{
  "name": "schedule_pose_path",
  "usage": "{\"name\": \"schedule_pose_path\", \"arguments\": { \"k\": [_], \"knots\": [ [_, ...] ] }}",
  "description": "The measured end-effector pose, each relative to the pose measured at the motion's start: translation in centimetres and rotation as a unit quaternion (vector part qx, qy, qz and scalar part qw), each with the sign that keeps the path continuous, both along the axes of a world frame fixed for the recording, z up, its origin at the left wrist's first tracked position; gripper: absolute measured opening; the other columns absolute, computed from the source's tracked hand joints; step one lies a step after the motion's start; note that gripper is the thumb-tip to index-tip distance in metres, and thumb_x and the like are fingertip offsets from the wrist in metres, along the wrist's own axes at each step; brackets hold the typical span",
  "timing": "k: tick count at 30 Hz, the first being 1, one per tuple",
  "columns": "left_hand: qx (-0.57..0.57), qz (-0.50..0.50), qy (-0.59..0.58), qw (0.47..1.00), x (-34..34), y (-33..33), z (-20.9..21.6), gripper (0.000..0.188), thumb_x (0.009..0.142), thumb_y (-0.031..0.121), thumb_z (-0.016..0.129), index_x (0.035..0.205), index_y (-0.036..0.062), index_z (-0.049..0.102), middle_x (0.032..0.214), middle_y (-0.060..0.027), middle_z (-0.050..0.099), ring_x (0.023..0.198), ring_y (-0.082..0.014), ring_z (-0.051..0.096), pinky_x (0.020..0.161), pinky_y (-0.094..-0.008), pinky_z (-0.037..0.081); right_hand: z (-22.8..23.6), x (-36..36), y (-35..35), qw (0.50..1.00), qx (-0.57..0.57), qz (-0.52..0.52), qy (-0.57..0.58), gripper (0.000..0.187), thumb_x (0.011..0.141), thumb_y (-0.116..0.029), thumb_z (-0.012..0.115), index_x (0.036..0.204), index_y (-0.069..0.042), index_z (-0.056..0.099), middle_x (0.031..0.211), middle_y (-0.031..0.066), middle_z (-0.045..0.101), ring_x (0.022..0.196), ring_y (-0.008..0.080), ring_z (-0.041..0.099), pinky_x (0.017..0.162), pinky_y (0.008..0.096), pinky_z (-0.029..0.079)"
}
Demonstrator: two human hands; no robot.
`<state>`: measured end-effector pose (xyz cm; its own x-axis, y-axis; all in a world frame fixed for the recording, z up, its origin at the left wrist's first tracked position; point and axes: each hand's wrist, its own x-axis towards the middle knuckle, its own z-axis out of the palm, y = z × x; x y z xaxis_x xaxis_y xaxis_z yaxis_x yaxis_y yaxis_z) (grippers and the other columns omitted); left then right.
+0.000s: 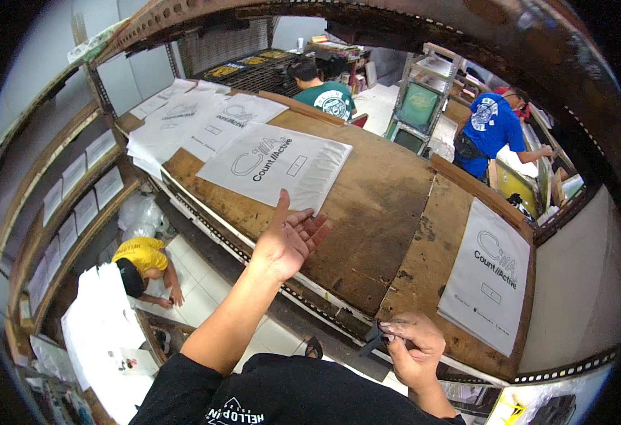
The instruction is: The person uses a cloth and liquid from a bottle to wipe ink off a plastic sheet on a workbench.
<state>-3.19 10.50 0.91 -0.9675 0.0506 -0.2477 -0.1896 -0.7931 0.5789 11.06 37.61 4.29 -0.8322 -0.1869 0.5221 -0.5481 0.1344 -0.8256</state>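
My left hand is raised with its palm up and fingers apart, holding nothing. Just beyond its fingertips a white printed plastic sheet, perhaps a flat bag, lies on the stained wooden board, its right edge crinkled. My right hand is at the near edge of the bench, fingers closed on a dark grey, narrow thing whose kind I cannot make out. To the right of that hand rests a stack of similar white printed sheets.
More printed sheets overlap at the bench's far left. Curved shelves with white sheets stand left. A person in yellow crouches on the floor; people in green and blue are beyond the bench. A screen rack stands behind.
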Motion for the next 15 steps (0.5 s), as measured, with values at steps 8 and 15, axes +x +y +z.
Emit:
{"name": "schedule_pose_path", "arguments": {
  "k": [8,15],
  "knots": [
    [0.146,-0.032,0.035,0.988,3.6,-4.6,-0.2,0.081,0.100,0.056,0.055,0.141,-0.0110,0.035,0.141,-0.0294,0.043,0.132,-0.0423,0.048,0.118,-0.0509,0.039,1.0,2.4,-3.0,1.000,0.005,0.002,0.031,0.020,0.083,0.004,0.069,0.100,-0.001,0.077,0.099,0.0130,0.076,0.091,0.0247,0.070,0.081,0.0339,0.056],
    [0.110,0.031,0.084,0.990,12.1,-11.8,-0.6,0.062,0.102,0.047,0.058,0.131,-0.0073,0.050,0.130,-0.0273,0.057,0.129,-0.0386,0.054,0.112,-0.0471,0.047,0.3,4.4,-6.1,0.999,0.003,0.050,-0.005,0.024,0.082,0.006,0.068,0.104,0.000,0.077,0.100,0.0155,0.074,0.089,0.0231,0.070,0.079,0.0320,0.056]
  ]
}}
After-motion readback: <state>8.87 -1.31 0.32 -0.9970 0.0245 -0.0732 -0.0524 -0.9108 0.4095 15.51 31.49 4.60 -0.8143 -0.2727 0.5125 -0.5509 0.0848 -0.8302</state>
